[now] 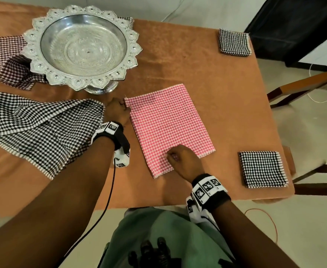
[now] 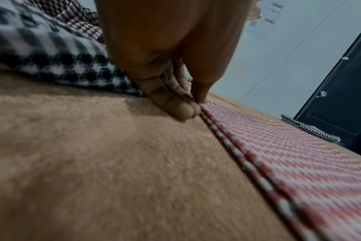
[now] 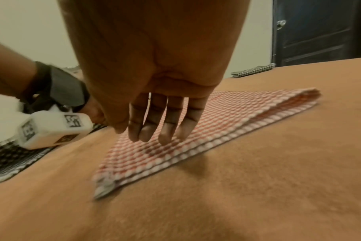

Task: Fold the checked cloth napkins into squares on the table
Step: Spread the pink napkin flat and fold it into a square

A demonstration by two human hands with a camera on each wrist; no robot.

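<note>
A red-and-white checked napkin (image 1: 168, 122) lies folded into a rectangle in the middle of the table. My left hand (image 1: 123, 104) is at its far left corner; in the left wrist view the thumb and fingers (image 2: 185, 110) pinch the doubled edge of the napkin (image 2: 278, 154) there. My right hand (image 1: 171, 156) sits on the near edge, and the right wrist view shows its straight fingers (image 3: 146, 130) pressing down on the napkin (image 3: 227, 117). Two black-and-white checked napkins lie folded into squares, one at the far right corner (image 1: 234, 42) and one at the near right (image 1: 262, 168).
An ornate silver pedestal tray (image 1: 131, 49) stands at the back left. A maroon checked napkin (image 1: 9, 60) lies partly under it. An unfolded black-and-white napkin (image 1: 33, 128) is spread at the left. An orange cloth (image 1: 197, 64) covers the table; a wooden chair (image 1: 303, 84) stands beyond its right edge.
</note>
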